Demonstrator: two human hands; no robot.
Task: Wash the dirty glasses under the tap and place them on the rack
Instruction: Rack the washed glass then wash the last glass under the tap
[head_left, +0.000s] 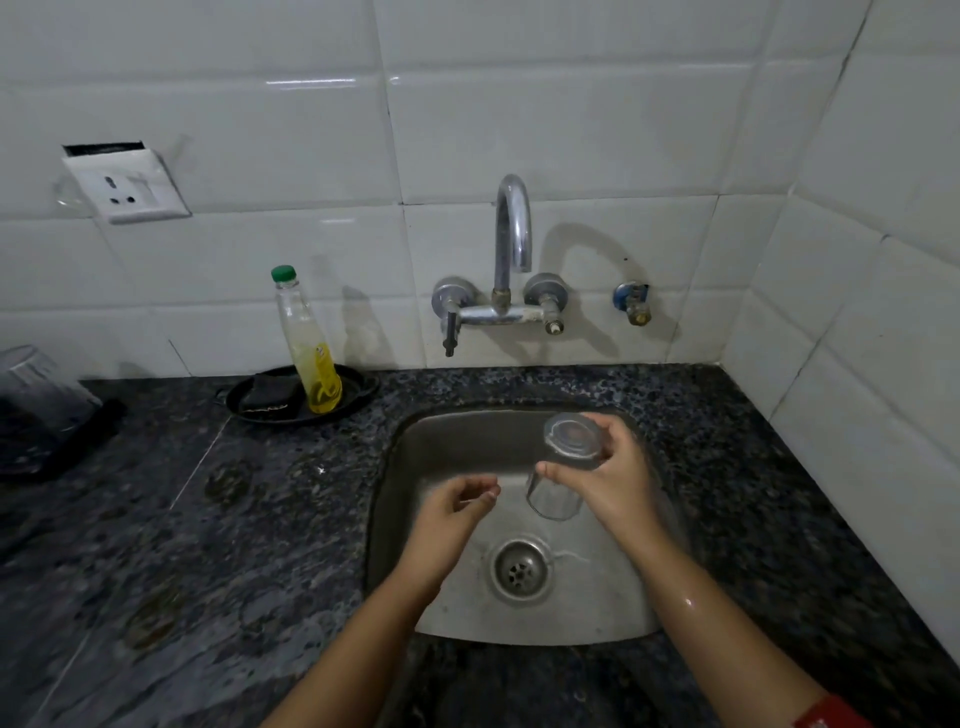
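White glossy wall tiles (571, 104) back a dark speckled granite counter (208, 519) with a rectangular stainless steel sink (415, 519) set into it. Over the sink, the right hand (608, 478) grips a clear drinking glass (563, 467), thumb across its near side and fingers curled round the far side. The glass is mouth-down and tilted, its thick base facing up. The left hand (457, 506) hovers just left of the glass, apart from it, fingers loosely curled and holding nothing. Below both hands lies the round metal drain (521, 569). The right forearm glistens with water, and a red band (826, 714) shows on it at the lower edge. On the wall behind the sink is a curved chrome tap (511, 234) with two side knobs, and to its right a small valve with a blue handle (631, 301). Left of the sink, a clear plastic bottle with a green cap and yellow liquid (306, 343) stands in a round black tray (358, 395) beside a dark pad (270, 395). Farther left, a white wall socket (127, 187) sits crooked, and a blurred clear glass (36, 384) rests on something dark at the counter's left edge
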